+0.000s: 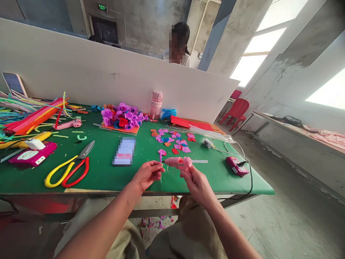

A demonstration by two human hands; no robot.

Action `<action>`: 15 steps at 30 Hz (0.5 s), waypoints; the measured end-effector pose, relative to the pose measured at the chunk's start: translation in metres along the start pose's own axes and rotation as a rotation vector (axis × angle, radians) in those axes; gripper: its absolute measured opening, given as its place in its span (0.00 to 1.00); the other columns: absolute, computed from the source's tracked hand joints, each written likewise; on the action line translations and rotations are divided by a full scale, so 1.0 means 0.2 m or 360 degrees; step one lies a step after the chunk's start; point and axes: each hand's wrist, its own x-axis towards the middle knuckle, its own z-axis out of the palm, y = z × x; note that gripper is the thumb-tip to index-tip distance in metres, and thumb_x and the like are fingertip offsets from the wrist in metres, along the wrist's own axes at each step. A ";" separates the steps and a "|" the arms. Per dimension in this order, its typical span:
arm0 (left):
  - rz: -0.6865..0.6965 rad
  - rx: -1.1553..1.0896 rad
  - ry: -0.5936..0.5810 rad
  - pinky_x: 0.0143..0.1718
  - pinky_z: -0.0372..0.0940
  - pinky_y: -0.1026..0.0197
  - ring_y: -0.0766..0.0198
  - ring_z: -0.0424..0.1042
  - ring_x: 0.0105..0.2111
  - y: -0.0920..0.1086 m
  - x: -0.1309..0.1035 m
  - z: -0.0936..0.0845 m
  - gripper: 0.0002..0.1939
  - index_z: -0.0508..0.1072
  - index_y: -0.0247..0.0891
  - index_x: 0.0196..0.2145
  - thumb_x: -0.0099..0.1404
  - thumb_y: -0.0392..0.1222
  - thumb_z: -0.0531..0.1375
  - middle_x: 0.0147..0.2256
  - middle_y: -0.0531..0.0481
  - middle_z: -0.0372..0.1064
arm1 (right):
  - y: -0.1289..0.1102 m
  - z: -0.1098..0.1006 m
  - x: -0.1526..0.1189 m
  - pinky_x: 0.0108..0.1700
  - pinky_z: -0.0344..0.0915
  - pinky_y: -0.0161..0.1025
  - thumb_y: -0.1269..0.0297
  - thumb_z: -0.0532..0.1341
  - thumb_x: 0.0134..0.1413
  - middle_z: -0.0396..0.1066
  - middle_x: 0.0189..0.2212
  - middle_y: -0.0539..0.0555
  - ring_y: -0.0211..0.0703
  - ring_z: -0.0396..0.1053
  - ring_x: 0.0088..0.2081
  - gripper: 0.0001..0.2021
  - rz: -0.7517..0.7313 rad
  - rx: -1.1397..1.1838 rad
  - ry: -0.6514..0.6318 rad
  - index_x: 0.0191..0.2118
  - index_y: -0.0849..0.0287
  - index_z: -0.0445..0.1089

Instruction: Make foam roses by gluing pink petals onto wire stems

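Note:
Between the thumb and fingers of my left hand point(149, 175) is a thin stem with a purple paper flower point(161, 153) at its top. My right hand point(197, 181) is wrapped round a pink glue gun point(178, 162), whose nozzle points left at the base of the flower. A clear glue stick point(200, 161) juts from the back of the gun. Just beyond the hands, loose paper petals point(172, 138) in purple, red, blue and orange are spread over the green tabletop point(102, 180).
Scissors point(68, 169) and a phone point(124, 151) lie left of my hands. Finished paper flowers point(124, 116), a pink bottle point(156, 105) and red paper point(188, 124) stand farther back. A corded power socket point(237, 166) is at right. A person point(179, 43) sits behind the white partition point(81, 68).

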 end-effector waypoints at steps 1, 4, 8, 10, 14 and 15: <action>0.0002 0.0001 -0.0002 0.15 0.61 0.72 0.74 0.65 0.16 0.00 0.00 0.00 0.03 0.67 0.32 0.29 0.57 0.30 0.60 0.22 0.50 0.71 | 0.00 0.00 0.00 0.27 0.56 0.32 0.57 0.48 0.60 0.68 0.24 0.50 0.38 0.61 0.24 0.12 -0.0001 0.0004 -0.0005 0.33 0.58 0.62; 0.0008 0.0006 -0.0008 0.15 0.61 0.72 0.74 0.64 0.16 0.00 0.00 0.00 0.03 0.67 0.32 0.29 0.57 0.30 0.60 0.22 0.50 0.70 | 0.00 0.01 0.00 0.27 0.56 0.32 0.57 0.48 0.61 0.68 0.25 0.50 0.37 0.61 0.23 0.12 0.0014 0.0004 -0.0018 0.34 0.58 0.62; 0.0013 0.0013 -0.0016 0.15 0.61 0.72 0.74 0.64 0.16 0.00 0.00 0.00 0.04 0.67 0.32 0.29 0.56 0.30 0.61 0.22 0.50 0.70 | 0.00 0.01 0.00 0.27 0.55 0.33 0.56 0.48 0.60 0.66 0.23 0.49 0.37 0.59 0.23 0.13 0.0027 -0.0005 -0.0010 0.33 0.58 0.62; 0.0014 0.0015 -0.0018 0.14 0.61 0.72 0.74 0.64 0.15 0.00 0.00 0.00 0.04 0.67 0.32 0.29 0.56 0.30 0.61 0.21 0.50 0.70 | 0.00 0.01 0.00 0.26 0.55 0.32 0.56 0.48 0.60 0.66 0.22 0.49 0.37 0.59 0.23 0.12 0.0026 -0.0004 -0.0005 0.32 0.58 0.62; 0.0016 0.0018 -0.0012 0.14 0.60 0.72 0.74 0.64 0.15 0.00 0.00 0.00 0.04 0.67 0.32 0.28 0.56 0.30 0.60 0.21 0.50 0.70 | 0.01 0.02 0.00 0.26 0.55 0.32 0.56 0.48 0.60 0.65 0.22 0.49 0.37 0.59 0.22 0.12 0.0042 -0.0013 0.0001 0.31 0.58 0.61; 0.0015 0.0018 -0.0007 0.14 0.60 0.72 0.74 0.64 0.15 0.00 0.00 0.00 0.04 0.67 0.32 0.28 0.56 0.30 0.60 0.21 0.50 0.70 | 0.01 0.02 0.00 0.26 0.54 0.32 0.56 0.48 0.60 0.65 0.22 0.48 0.37 0.58 0.22 0.12 0.0041 -0.0014 0.0003 0.31 0.57 0.61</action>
